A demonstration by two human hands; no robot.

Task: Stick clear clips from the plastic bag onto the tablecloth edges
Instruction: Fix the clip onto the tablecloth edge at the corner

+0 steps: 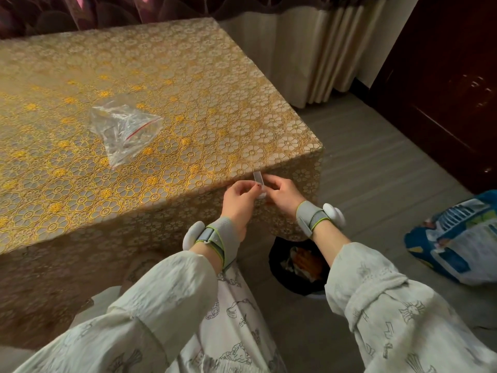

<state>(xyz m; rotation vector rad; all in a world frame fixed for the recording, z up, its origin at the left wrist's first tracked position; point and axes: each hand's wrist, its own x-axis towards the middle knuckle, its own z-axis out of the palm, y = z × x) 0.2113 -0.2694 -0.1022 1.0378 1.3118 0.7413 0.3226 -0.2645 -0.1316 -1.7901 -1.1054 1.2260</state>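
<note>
Both our hands meet at the near table edge, left hand (240, 201) and right hand (283, 193) pinching one clear clip (258, 181), though our fingers hide its lower half and we can't tell if it's stuck down. That clip sits on the gold tablecloth (166, 76) fold close to the right corner, while the plastic bag (124, 129) lies well back on top, contents hard to make out. Bare floor (376, 162) opens right of the corner, with a dark bin (298, 267) partly hidden under our right wrist.
</note>
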